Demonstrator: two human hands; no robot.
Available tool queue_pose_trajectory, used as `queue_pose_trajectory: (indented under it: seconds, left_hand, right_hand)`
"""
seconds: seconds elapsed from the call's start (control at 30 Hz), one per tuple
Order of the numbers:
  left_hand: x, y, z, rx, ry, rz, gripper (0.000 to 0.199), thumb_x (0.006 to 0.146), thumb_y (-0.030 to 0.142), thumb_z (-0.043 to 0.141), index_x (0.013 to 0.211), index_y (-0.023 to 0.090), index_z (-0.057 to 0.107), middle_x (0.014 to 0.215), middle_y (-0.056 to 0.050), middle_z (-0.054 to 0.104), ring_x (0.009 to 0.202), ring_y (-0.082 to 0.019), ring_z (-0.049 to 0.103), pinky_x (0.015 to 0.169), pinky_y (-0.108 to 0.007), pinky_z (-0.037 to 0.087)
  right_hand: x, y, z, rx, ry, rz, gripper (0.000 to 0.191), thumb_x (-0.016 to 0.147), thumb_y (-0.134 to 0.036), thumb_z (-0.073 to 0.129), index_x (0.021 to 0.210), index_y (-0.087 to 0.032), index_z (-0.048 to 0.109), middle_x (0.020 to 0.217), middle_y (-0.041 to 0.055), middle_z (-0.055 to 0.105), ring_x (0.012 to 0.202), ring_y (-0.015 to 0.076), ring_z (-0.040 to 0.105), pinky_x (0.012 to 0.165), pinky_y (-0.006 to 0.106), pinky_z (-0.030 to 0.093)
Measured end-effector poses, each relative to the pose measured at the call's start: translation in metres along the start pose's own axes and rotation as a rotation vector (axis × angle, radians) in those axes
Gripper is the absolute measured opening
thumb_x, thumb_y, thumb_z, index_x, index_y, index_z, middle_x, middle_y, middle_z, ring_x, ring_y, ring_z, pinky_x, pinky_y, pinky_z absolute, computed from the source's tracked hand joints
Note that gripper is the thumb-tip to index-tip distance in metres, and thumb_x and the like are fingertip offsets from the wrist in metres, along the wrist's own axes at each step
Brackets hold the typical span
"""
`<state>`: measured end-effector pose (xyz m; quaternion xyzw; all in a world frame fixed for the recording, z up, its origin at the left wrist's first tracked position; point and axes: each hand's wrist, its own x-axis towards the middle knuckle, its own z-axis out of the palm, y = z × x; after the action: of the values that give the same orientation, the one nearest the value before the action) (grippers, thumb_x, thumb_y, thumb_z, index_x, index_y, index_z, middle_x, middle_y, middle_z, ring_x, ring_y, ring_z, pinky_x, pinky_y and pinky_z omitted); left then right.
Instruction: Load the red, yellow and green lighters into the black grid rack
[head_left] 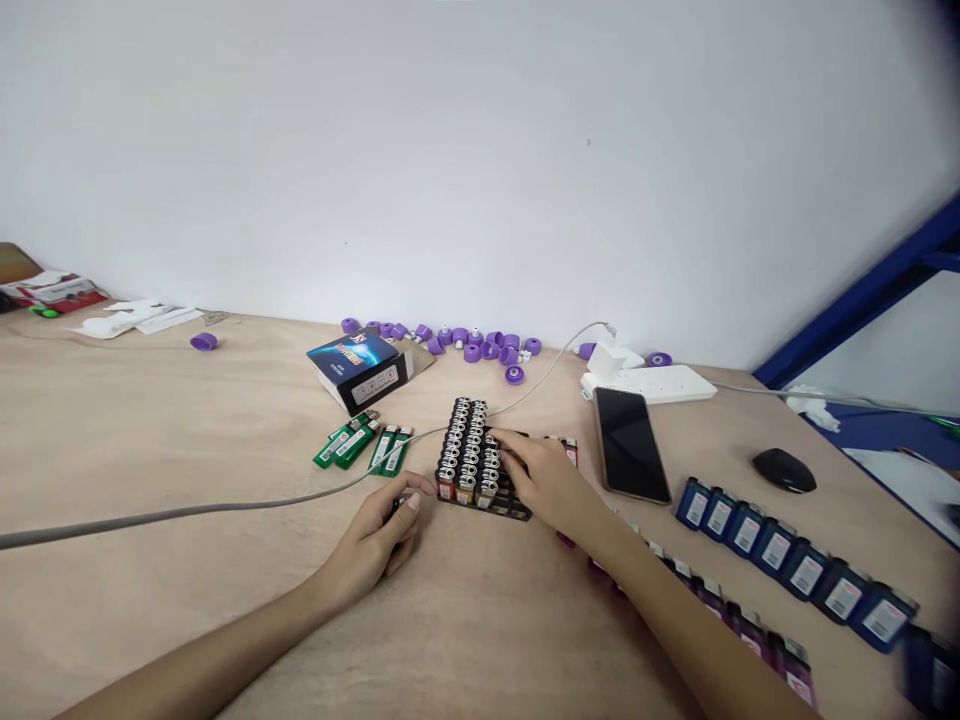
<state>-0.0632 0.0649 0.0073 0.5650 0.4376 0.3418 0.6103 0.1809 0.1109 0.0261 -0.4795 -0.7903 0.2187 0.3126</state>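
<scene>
A black tray (517,508) holds upright lighters (466,450) packed in columns, their metal tops facing up. The two left columns run the tray's full depth; the third is shorter, and slots show at its right. My right hand (544,482) reaches over the tray from the right, its fingers pinched at the far end of the third column, on a lighter mostly hidden beneath them. At the tray's near left corner, my left hand (382,528) rests with its forefinger against the edge. Its other fingers curl around something small and dark that I cannot make out.
Green lighters (352,442) lie beside an open blue-black box (356,370). Purple caps (491,348) line the wall. A grey cable crosses the table at left. Rightward are a phone (630,443), power strip (660,383), mouse (784,470), blue lighters (776,547) and purple lighters (750,632).
</scene>
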Motion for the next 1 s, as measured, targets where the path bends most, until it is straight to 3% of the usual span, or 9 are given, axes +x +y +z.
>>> queue_pose_trajectory:
  seconds: [0.2, 0.33, 0.43, 0.53, 0.6, 0.77, 0.87, 0.93, 1.0]
  left_hand:
    - [-0.001, 0.005, 0.000, 0.010, -0.009, 0.009, 0.045, 0.096, 0.058, 0.048, 0.109, 0.016, 0.049, 0.051, 0.013, 0.030, 0.039, -0.007, 0.028, 0.040, -0.020, 0.020]
    - [-0.003, 0.007, 0.001, -0.064, -0.028, 0.036, 0.024, 0.090, 0.034, 0.052, 0.106, 0.016, 0.051, 0.060, 0.009, 0.041, 0.043, -0.007, 0.032, 0.040, -0.020, 0.023]
    - [-0.006, 0.005, 0.003, -0.156, -0.060, 0.056, 0.030, 0.078, 0.017, 0.049, 0.108, 0.017, 0.050, 0.070, 0.005, 0.054, 0.049, -0.007, 0.038, 0.047, -0.021, 0.031]
    - [-0.008, 0.002, 0.004, -0.244, -0.094, 0.055, 0.046, 0.077, 0.011, 0.050, 0.122, 0.019, 0.049, 0.085, 0.001, 0.063, 0.066, -0.011, 0.054, 0.063, -0.024, 0.044]
    - [-0.010, -0.001, 0.004, -0.275, -0.136, 0.041, 0.056, 0.084, 0.012, 0.054, 0.137, 0.022, 0.041, 0.103, -0.004, 0.066, 0.086, -0.016, 0.061, 0.077, -0.028, 0.048]
    - [-0.015, -0.011, 0.004, -0.237, -0.260, 0.090, 0.075, 0.096, 0.030, 0.059, 0.157, 0.033, 0.015, 0.148, -0.011, 0.045, 0.129, -0.024, 0.047, 0.109, -0.042, 0.037]
    - [-0.020, -0.013, 0.005, -0.157, -0.265, 0.084, 0.082, 0.097, 0.035, 0.060, 0.160, 0.032, 0.007, 0.136, -0.011, 0.053, 0.114, -0.021, 0.054, 0.104, -0.039, 0.041]
    - [-0.022, -0.013, 0.006, -0.104, -0.262, 0.021, 0.087, 0.098, 0.037, 0.059, 0.161, 0.030, -0.001, 0.106, -0.007, 0.063, 0.082, -0.015, 0.056, 0.078, -0.030, 0.049]
    - [-0.023, -0.013, 0.007, -0.077, -0.253, -0.020, 0.092, 0.097, 0.039, 0.060, 0.160, 0.027, -0.006, 0.082, 0.001, 0.059, 0.062, -0.011, 0.046, 0.058, -0.022, 0.039]
  right_hand:
    - [0.003, -0.003, -0.016, -0.184, -0.005, -0.085, 0.036, 0.093, -0.008, 0.042, 0.116, -0.016, 0.069, 0.109, 0.0109, 0.078, 0.096, 0.0261, 0.074, 0.083, 0.038, 0.056]
    - [-0.010, -0.027, -0.015, -0.163, 0.336, -0.209, 0.023, 0.094, -0.011, 0.047, 0.103, -0.018, 0.067, 0.087, 0.0060, 0.077, 0.076, 0.0200, 0.073, 0.070, 0.030, 0.055]
    - [-0.034, -0.053, 0.010, -0.031, 0.581, -0.367, 0.022, 0.091, -0.007, 0.051, 0.103, -0.021, 0.063, 0.079, 0.0025, 0.073, 0.065, 0.0150, 0.068, 0.062, 0.025, 0.053]
    - [-0.058, -0.068, 0.042, 0.085, 0.366, -0.393, 0.028, 0.090, -0.005, 0.048, 0.112, -0.020, 0.058, 0.069, -0.0006, 0.067, 0.054, 0.0135, 0.062, 0.059, 0.025, 0.052]
    - [-0.065, -0.070, 0.058, 0.164, 0.244, -0.321, 0.026, 0.092, -0.007, 0.046, 0.113, -0.020, 0.055, 0.078, 0.0018, 0.069, 0.059, 0.0134, 0.064, 0.060, 0.024, 0.052]
    - [-0.057, -0.059, 0.065, 0.145, 0.198, -0.063, 0.004, 0.094, -0.020, 0.051, 0.093, -0.021, 0.055, 0.056, -0.0084, 0.045, 0.045, 0.0104, 0.049, 0.047, 0.022, 0.038]
    - [-0.050, -0.057, 0.060, 0.126, 0.090, -0.025, 0.004, 0.091, -0.022, 0.054, 0.093, -0.020, 0.057, 0.053, -0.0101, 0.039, 0.043, 0.0104, 0.043, 0.047, 0.023, 0.032]
    - [-0.049, -0.058, 0.057, 0.145, -0.009, -0.022, 0.005, 0.091, -0.021, 0.053, 0.088, -0.021, 0.057, 0.055, -0.0083, 0.042, 0.046, 0.0111, 0.044, 0.048, 0.024, 0.032]
    - [-0.049, -0.059, 0.055, 0.192, -0.070, -0.008, 0.009, 0.091, -0.021, 0.051, 0.083, -0.022, 0.056, 0.057, -0.0071, 0.043, 0.048, 0.0112, 0.044, 0.048, 0.024, 0.032]
